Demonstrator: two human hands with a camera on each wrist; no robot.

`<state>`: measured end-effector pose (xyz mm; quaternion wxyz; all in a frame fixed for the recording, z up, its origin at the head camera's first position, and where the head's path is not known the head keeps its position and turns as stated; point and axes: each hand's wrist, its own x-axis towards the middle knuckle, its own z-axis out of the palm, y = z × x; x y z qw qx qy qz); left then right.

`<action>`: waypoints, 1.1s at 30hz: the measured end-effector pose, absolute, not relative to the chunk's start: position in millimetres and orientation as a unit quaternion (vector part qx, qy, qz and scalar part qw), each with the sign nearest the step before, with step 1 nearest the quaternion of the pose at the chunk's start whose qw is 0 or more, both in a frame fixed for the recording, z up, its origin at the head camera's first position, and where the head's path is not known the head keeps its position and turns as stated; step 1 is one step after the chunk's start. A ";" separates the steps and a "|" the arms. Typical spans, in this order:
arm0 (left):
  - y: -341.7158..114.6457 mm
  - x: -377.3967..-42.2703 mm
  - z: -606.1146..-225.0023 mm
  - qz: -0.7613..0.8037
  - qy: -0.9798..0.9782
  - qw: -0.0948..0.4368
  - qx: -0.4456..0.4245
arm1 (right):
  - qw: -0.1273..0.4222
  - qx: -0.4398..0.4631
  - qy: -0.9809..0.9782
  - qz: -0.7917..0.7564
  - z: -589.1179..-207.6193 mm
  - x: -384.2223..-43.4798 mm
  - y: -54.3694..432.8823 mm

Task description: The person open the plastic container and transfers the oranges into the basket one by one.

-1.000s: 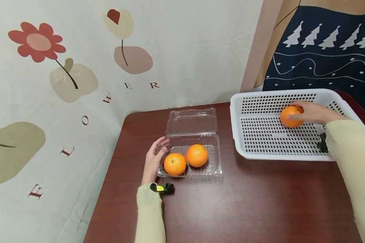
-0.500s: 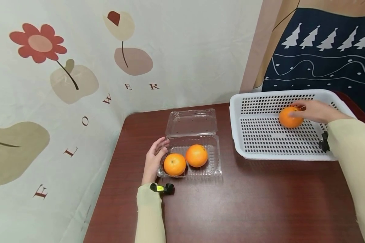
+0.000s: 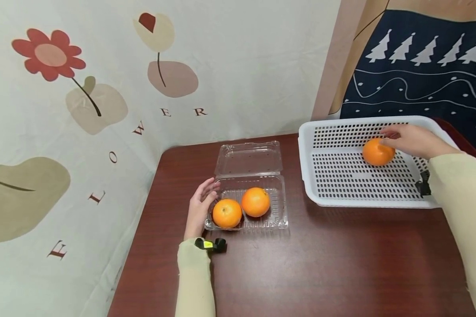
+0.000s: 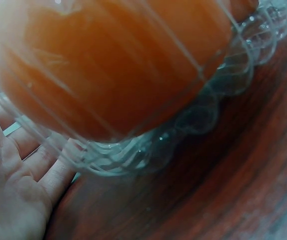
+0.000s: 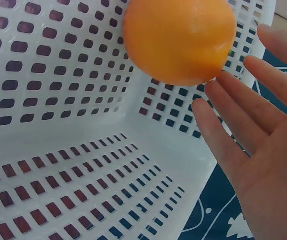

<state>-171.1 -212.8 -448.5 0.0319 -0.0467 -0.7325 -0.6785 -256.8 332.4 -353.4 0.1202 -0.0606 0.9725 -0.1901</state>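
Observation:
An orange is in the white plastic basket, toward its back right part. My right hand is just right of this orange, its fingers spread and fairly straight; in the right wrist view the fingertips lie at the edge of the orange. Two more oranges, one at the left and one at the right, sit in a clear plastic clamshell box, lid raised behind it. Against the box's left wall rests my left hand, fingers loosely bent; the left wrist view shows its palm beside the wall.
The dark red wooden table carries both the box and the basket. Behind it hangs a pale cloth printed with flowers and letters. A navy cloth with white trees is behind the basket.
My right hand has loosened from the orange in the basket and drawn back a little to the right, fingers straighter. My left hand and the box stay as they were.

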 end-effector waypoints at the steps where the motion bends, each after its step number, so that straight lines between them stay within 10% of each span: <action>1: -212.6 -171.1 -448.1 -0.679 -0.732 0.033 -0.046 | 0.118 -0.062 0.972 -0.191 -352.9 -256.8 331.6; 33: -212.4 -169.9 -446.2 -0.671 -0.740 0.032 -0.042 | 0.064 -0.146 0.978 -0.135 -313.6 -239.9 269.1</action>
